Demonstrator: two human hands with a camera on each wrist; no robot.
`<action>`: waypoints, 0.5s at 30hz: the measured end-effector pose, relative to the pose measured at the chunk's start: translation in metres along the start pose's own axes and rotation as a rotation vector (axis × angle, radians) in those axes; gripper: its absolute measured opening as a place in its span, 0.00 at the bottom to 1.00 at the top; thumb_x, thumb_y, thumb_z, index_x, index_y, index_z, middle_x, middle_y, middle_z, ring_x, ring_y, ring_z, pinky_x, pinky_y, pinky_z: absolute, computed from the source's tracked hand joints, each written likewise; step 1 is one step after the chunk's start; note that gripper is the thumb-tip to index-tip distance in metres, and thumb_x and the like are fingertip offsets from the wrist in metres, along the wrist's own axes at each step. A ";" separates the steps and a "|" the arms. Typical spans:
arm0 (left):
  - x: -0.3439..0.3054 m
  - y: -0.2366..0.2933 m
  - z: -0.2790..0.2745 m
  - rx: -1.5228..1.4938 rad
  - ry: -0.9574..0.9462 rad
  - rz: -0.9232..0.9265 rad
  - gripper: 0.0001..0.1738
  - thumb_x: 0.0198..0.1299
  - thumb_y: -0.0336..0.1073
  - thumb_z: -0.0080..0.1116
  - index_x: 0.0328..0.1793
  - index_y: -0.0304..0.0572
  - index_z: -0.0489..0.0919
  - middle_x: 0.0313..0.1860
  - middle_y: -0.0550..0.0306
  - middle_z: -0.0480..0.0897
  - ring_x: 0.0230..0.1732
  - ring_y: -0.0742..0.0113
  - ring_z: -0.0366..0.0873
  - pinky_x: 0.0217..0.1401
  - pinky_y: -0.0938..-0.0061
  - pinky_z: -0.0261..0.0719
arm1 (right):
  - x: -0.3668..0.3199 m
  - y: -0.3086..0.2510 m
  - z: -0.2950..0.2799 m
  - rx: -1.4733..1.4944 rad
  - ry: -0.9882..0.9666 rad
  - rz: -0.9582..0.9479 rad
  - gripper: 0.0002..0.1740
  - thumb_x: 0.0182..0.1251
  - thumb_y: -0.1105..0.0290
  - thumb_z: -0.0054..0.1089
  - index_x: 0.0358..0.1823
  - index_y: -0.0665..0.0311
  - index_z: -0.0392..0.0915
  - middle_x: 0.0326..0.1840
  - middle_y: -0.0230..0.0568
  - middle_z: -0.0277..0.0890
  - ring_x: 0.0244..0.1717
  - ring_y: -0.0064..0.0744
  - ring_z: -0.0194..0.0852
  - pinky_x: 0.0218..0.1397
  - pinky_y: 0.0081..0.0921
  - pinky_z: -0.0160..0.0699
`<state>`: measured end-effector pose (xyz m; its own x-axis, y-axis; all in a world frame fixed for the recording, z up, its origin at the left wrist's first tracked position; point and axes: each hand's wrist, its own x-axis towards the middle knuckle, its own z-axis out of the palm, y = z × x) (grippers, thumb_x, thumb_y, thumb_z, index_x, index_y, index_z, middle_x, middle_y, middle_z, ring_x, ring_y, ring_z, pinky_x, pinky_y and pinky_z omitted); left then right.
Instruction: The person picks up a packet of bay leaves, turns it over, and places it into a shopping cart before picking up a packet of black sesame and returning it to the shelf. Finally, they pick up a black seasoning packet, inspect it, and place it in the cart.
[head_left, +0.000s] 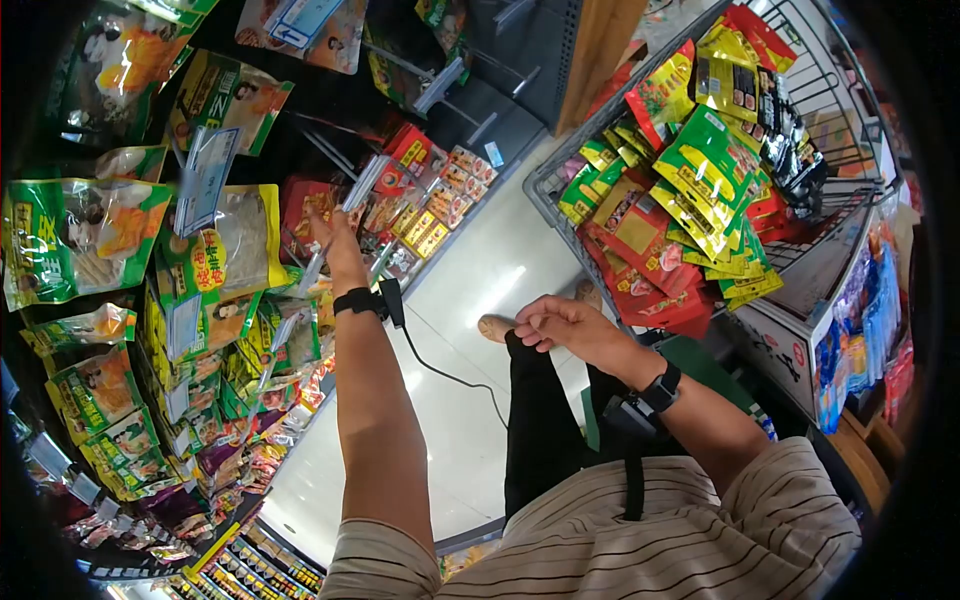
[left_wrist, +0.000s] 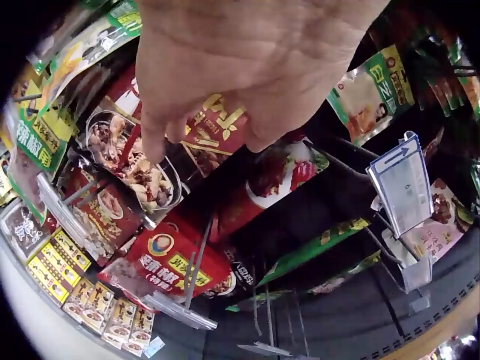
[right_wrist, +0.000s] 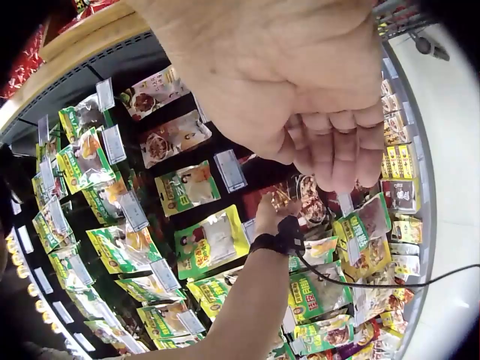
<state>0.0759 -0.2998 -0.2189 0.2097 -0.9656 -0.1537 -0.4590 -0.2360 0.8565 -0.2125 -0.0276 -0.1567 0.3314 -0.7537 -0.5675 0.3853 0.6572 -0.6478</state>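
My left hand reaches in among the hanging red food packets on the shelf. In the left wrist view its fingers and thumb are spread over a red packet with a gold logo, fingertips right at its surface. One fingertip overlaps a packet with a picture of meat pieces. Below hangs another red packet with yellow lettering. My right hand hovers in front of my body, fingers loosely curled and holding nothing. The right wrist view shows its palm and bent fingers.
Green and yellow packets hang on hooks at left, with price tags sticking out. A shopping cart heaped with red, green and yellow packets stands at right. A cable runs from my left wrist across the tiled floor.
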 end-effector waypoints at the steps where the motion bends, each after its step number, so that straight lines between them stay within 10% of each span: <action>1: 0.001 -0.005 0.001 0.038 0.028 0.036 0.44 0.69 0.47 0.52 0.83 0.33 0.49 0.82 0.45 0.54 0.78 0.57 0.55 0.81 0.69 0.48 | 0.000 0.000 -0.002 0.003 -0.001 -0.010 0.14 0.79 0.66 0.46 0.56 0.62 0.77 0.48 0.31 0.80 0.49 0.19 0.78 0.52 0.20 0.78; 5: 0.056 -0.107 -0.014 0.340 -0.002 0.453 0.37 0.73 0.42 0.48 0.83 0.40 0.51 0.80 0.46 0.59 0.75 0.55 0.64 0.73 0.70 0.64 | -0.004 0.001 -0.005 0.044 0.009 -0.029 0.13 0.78 0.67 0.48 0.56 0.61 0.77 0.48 0.31 0.80 0.48 0.19 0.77 0.51 0.20 0.77; 6: 0.068 -0.095 -0.030 -0.190 -0.172 -0.003 0.37 0.73 0.42 0.47 0.83 0.37 0.51 0.80 0.46 0.60 0.75 0.56 0.63 0.75 0.68 0.61 | -0.003 0.006 -0.009 0.045 -0.018 -0.040 0.12 0.76 0.68 0.49 0.56 0.62 0.76 0.48 0.30 0.79 0.47 0.20 0.77 0.51 0.20 0.77; 8: 0.057 -0.080 -0.028 -0.517 -0.291 -0.357 0.36 0.74 0.42 0.46 0.82 0.37 0.52 0.78 0.46 0.62 0.75 0.56 0.62 0.77 0.66 0.57 | -0.005 0.012 -0.012 0.055 -0.039 -0.115 0.13 0.75 0.66 0.53 0.56 0.61 0.76 0.48 0.31 0.79 0.47 0.21 0.77 0.49 0.22 0.77; 11: 0.011 -0.039 -0.012 -0.050 -0.148 0.037 0.36 0.74 0.46 0.46 0.82 0.40 0.53 0.76 0.47 0.65 0.73 0.55 0.65 0.76 0.63 0.59 | -0.013 0.000 -0.012 0.040 -0.023 -0.075 0.13 0.76 0.64 0.50 0.53 0.63 0.76 0.45 0.33 0.78 0.47 0.22 0.77 0.47 0.21 0.77; 15: -0.045 -0.003 -0.002 -0.007 -0.138 -0.023 0.35 0.73 0.47 0.48 0.80 0.39 0.56 0.73 0.46 0.67 0.71 0.58 0.65 0.74 0.66 0.62 | -0.023 -0.001 -0.020 0.066 0.001 -0.150 0.13 0.75 0.63 0.52 0.52 0.63 0.76 0.45 0.33 0.78 0.47 0.22 0.77 0.45 0.20 0.78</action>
<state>0.0695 -0.2550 -0.2131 0.0988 -0.9660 -0.2390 -0.4497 -0.2576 0.8552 -0.2381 -0.0108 -0.1532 0.2654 -0.8431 -0.4677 0.4858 0.5360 -0.6905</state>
